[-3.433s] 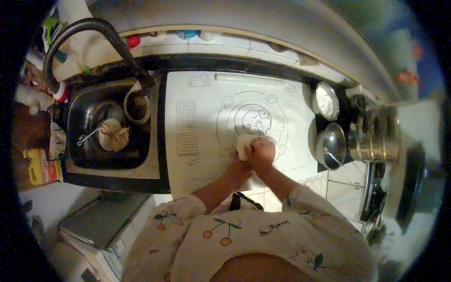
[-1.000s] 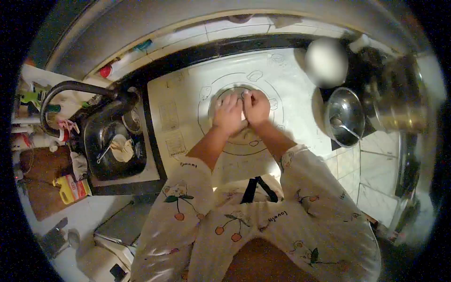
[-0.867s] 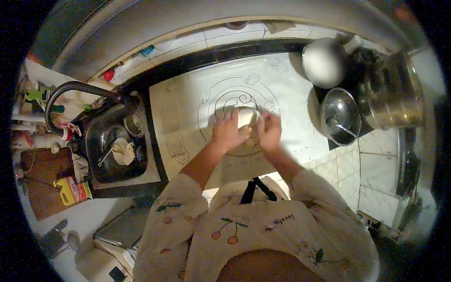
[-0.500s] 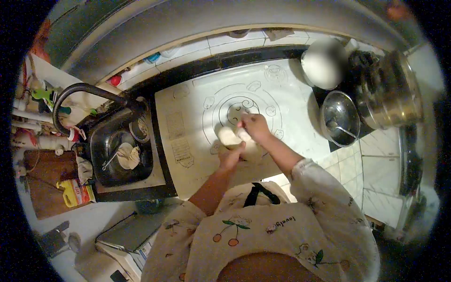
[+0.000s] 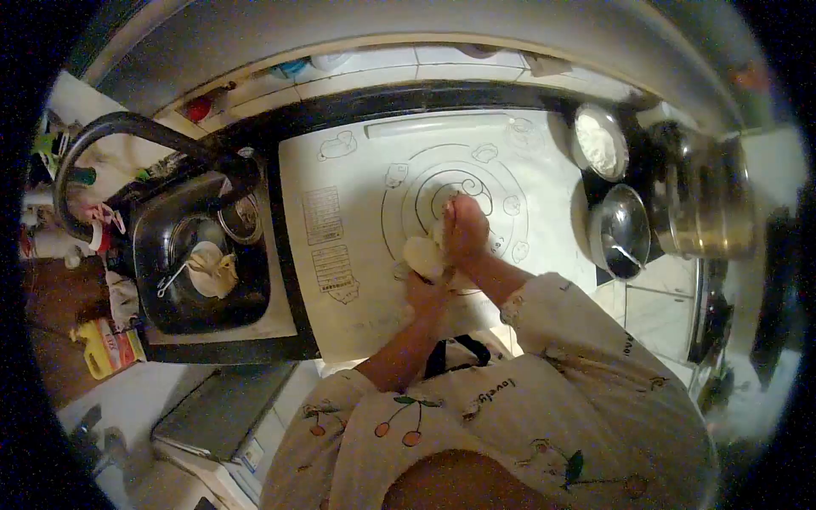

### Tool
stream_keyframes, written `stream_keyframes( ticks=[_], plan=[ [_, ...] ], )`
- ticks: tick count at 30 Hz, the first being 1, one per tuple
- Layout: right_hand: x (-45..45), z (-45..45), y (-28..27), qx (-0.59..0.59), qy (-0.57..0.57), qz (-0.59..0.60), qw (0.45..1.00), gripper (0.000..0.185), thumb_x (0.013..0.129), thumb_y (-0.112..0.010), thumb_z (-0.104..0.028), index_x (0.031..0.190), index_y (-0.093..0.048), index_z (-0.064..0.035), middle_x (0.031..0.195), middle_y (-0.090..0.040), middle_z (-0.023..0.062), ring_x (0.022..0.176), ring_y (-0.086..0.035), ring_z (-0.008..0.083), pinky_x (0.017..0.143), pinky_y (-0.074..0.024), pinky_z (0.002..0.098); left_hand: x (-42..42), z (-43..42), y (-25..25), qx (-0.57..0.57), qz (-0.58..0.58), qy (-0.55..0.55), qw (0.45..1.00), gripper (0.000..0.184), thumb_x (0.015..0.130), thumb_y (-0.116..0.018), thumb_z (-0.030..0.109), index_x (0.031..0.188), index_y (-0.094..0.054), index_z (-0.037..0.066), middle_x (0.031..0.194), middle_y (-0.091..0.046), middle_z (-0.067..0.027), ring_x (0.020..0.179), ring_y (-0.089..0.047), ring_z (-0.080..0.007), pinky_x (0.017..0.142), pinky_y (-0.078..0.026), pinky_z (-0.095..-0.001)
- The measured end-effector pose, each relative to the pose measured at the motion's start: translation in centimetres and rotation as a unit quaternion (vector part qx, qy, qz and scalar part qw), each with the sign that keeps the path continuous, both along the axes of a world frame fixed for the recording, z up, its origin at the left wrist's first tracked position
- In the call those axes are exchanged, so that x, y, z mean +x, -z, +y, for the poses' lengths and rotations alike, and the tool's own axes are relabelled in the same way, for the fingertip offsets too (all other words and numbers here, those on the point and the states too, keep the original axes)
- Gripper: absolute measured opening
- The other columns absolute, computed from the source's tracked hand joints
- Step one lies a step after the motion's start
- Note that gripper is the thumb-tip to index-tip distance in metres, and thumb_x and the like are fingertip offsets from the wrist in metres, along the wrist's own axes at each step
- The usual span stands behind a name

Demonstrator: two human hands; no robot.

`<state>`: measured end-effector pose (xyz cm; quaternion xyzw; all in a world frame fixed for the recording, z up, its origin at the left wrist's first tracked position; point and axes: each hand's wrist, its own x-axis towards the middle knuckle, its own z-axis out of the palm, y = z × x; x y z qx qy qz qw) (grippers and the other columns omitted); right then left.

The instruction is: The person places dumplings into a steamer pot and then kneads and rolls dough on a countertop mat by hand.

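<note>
A pale, smooth lump of dough (image 5: 422, 255) is held over the white printed baking mat (image 5: 340, 302). My left hand (image 5: 427, 291) cups it from the near side, closed round its lower part. My right hand (image 5: 467, 228) is closed against the dough's right side, with its fingers curled and their tips mostly hidden. A little dough shows between the two hands. Printed circles and small drawings surround them on the mat.
A black sink (image 5: 170, 293) with dishes and a cloth-like item lies left under a black faucet (image 5: 127, 119). On the right stand a bowl of white flour (image 5: 599, 146), a metal bowl (image 5: 625, 223) with a spoon, and a large steel pot (image 5: 705, 200).
The view has shifted a little. My right hand has turned from a pinch above the dough to lying along its right side. My left hand still holds the dough.
</note>
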<state>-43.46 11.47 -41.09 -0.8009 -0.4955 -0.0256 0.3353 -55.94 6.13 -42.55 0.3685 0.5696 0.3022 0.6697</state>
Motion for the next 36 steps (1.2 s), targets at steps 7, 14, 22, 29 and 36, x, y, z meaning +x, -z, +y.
stream_keyframes(
  ticks=[7, 14, 22, 29, 36],
  plan=[
    [1.9, 4.1, -1.2, -0.162, 0.04, -0.042, 0.985, 0.038, 0.092, -0.041, -0.035, 0.087, -0.063, -0.0044, 0.08, -0.063, 0.0191, 0.075, -0.06, 0.0389, 0.069, -0.0477, 0.0469, 0.7, 1.6, -1.5, -0.137, -0.12, 0.05, 0.982, 0.046, 0.076, -0.077, 0.019, 0.107, -0.051, -0.003, 0.082, -0.063, -0.0098, 0.057, -0.061, -0.0174, 0.051, -0.055, -0.0277],
    [-1.6, -1.6, -7.7, -0.314, 0.04, 0.075, 0.946, 0.055, 0.09, -0.043, -0.05, 0.069, -0.068, -0.0047, 0.062, -0.06, 0.0186, 0.061, -0.06, 0.0364, 0.058, -0.0468, 0.0433, 0.6, 0.8, -0.7, -0.009, -0.015, 0.06, 0.998, 0.038, 0.076, -0.076, 0.022, 0.099, -0.056, 0.0, 0.078, -0.063, -0.0082, 0.057, -0.06, -0.0162, 0.05, -0.049, -0.0296],
    [-3.8, -2.4, -2.5, -0.109, 0.049, -0.046, 0.992, 0.038, 0.091, -0.047, -0.031, 0.062, -0.056, -0.0086, 0.062, -0.056, 0.0132, 0.058, -0.054, 0.0367, 0.053, -0.0435, 0.0458, -0.2, -0.3, 6.7, 0.103, 0.031, 0.155, 0.982, 0.034, 0.078, -0.073, 0.024, 0.097, -0.056, 0.002, 0.076, -0.064, -0.008, 0.061, -0.062, -0.018, 0.056, -0.05, -0.0321],
    [1.2, 3.4, -1.1, -0.12, 0.072, -0.046, 0.989, 0.035, 0.091, -0.045, -0.036, 0.08, -0.062, -0.0077, 0.077, -0.061, 0.0175, 0.072, -0.059, 0.0385, 0.065, -0.0468, 0.0481, -1.1, 3.0, -1.6, -0.089, -0.05, 0.232, 0.967, 0.027, 0.084, -0.067, 0.025, 0.095, -0.056, 0.003, 0.072, -0.065, -0.0085, 0.065, -0.065, -0.0227, 0.066, -0.051, -0.0377],
    [1.6, 0.0, -4.8, -0.053, 0.124, 0.194, 0.972, 0.043, 0.089, -0.049, -0.041, 0.086, -0.066, -0.0021, 0.086, -0.063, 0.0241, 0.08, -0.061, 0.0415, 0.071, -0.0488, 0.0476, 0.6, 12.9, -7.3, 0.484, 0.13, 0.227, 0.835, 0.022, 0.085, -0.061, 0.022, 0.095, -0.061, 0.003, 0.093, -0.063, -0.0192, 0.088, -0.061, -0.0334, 0.079, -0.048, -0.0435]
  ],
)
